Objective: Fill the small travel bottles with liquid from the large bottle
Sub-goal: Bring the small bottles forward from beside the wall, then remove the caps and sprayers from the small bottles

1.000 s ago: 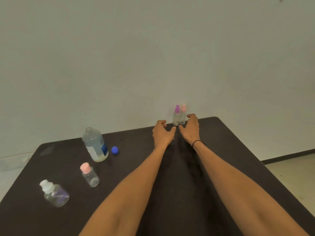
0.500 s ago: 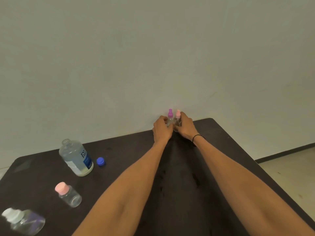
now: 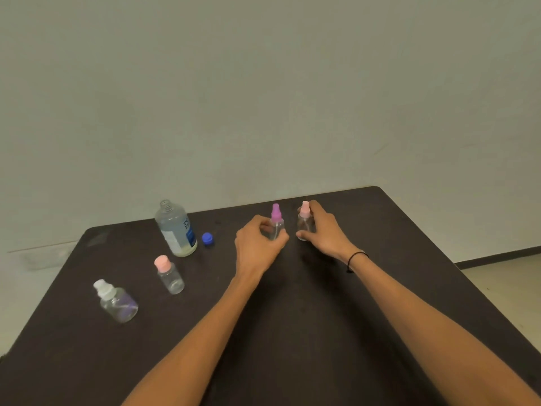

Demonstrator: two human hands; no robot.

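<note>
Nearest to me on the dark desk (image 3: 292, 332), at my left side, stands a small clear bottle with a white cap (image 3: 118, 303), and a little behind it a small clear bottle with a round pink cap (image 3: 169, 275); both look empty and closed. Farther, my left hand (image 3: 257, 244) has its grip closed around the body of a small spray bottle with a purple top (image 3: 276, 222), and my right hand (image 3: 322, 230) holds with closed fingers the spray bottle with a pink top (image 3: 304, 219), just beside the first one. Both spray bottles are upright, transparent, and I see no liquid inside. At the far left stands the large bottle (image 3: 175, 230), open, with clear liquid inside, and its blue cap (image 3: 207, 238) lies just beside it. I judge that I am gathering the small bottles, and no filling is done yet. The next move asks me to take the tops off before pouring, slowly, because the necks are narrow.
</note>
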